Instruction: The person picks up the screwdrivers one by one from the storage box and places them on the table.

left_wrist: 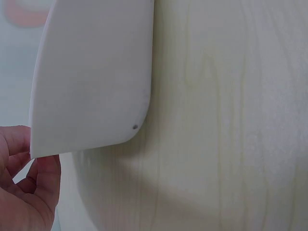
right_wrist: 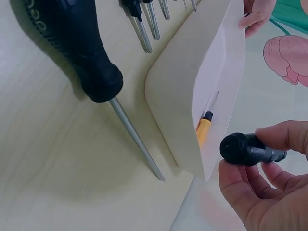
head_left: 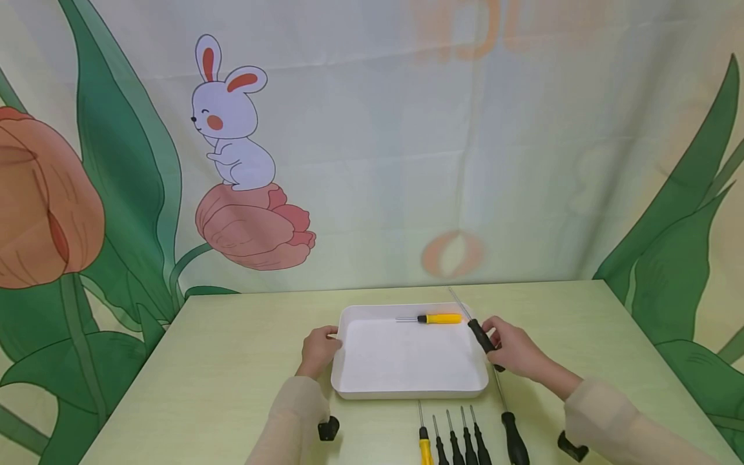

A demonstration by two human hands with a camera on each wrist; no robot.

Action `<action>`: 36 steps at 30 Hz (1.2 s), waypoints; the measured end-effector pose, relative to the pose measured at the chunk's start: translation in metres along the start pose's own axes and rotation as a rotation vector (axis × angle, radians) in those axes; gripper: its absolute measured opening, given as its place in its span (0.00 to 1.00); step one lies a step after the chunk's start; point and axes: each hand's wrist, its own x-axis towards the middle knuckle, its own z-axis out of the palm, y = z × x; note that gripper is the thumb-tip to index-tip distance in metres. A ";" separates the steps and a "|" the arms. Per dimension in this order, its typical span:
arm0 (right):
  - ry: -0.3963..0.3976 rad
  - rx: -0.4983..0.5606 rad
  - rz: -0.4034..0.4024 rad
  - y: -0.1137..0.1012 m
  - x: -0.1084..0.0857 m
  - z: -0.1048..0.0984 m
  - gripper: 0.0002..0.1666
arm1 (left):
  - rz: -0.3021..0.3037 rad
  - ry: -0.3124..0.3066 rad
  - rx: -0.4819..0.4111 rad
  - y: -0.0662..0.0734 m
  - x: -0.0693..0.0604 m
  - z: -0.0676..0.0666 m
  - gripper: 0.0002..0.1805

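A white tray [head_left: 407, 368] stands on the table, with a yellow-handled screwdriver [head_left: 440, 318] lying inside near its far wall. At the tray's left side, my left hand [head_left: 318, 352] pinches the rim between thumb and fingers; the left wrist view shows this grip at the tray's corner. My right hand [head_left: 514, 349] holds a black-handled screwdriver [head_left: 479, 336] by its handle, over the tray's right edge, its shaft pointing away to the back. In the right wrist view, the thumb and fingers of the right hand [right_wrist: 269, 187] curl round the black handle [right_wrist: 248, 150].
A large black screwdriver [head_left: 515, 439] lies to the right in front of the tray. Before the tray lie another yellow screwdriver [head_left: 425, 445] and several small black screwdrivers [head_left: 467, 445] in a row. A printed curtain [head_left: 372, 161] hangs behind the table.
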 end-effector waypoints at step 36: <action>-0.146 0.431 0.370 0.037 -0.037 0.001 0.25 | -0.026 -0.002 -0.017 0.001 -0.001 0.001 0.18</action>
